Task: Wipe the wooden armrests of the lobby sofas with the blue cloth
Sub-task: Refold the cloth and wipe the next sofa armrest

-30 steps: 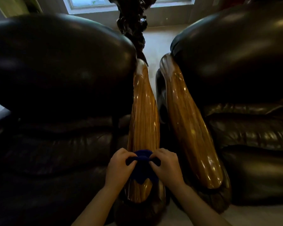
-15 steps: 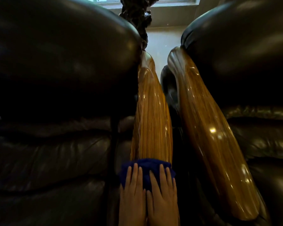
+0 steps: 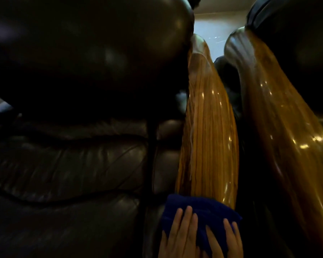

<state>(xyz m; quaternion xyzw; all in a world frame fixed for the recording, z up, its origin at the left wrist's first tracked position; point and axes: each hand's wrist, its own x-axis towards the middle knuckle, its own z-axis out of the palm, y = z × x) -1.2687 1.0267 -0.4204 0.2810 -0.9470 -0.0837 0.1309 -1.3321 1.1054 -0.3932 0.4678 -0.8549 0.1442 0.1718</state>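
The person was wiping the left sofa's wooden armrest (image 3: 209, 131), with the blue cloth (image 3: 199, 211) lying across its near end. Both the left hand (image 3: 181, 237) and the right hand (image 3: 226, 241) lay flat with fingers straight, pressing the cloth down, not gripping it. Next, the cloth probably needed a long push up the wood, and the other armrest (image 3: 287, 136) looked not wiped yet.

Glossy striped-grain wooden armrest (image 3: 211, 131) – shiny dark leather sofa (image 3: 73, 71) – soft blue cloth (image 3: 199, 209).

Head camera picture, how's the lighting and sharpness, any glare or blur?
Head view: dim overall, the leather sofa nearly black; bright glare spots on the glossy armrest and its neighbour; the picture looks soft, with wide-angle bending at the edges; the blue cloth under both hands stays readable.
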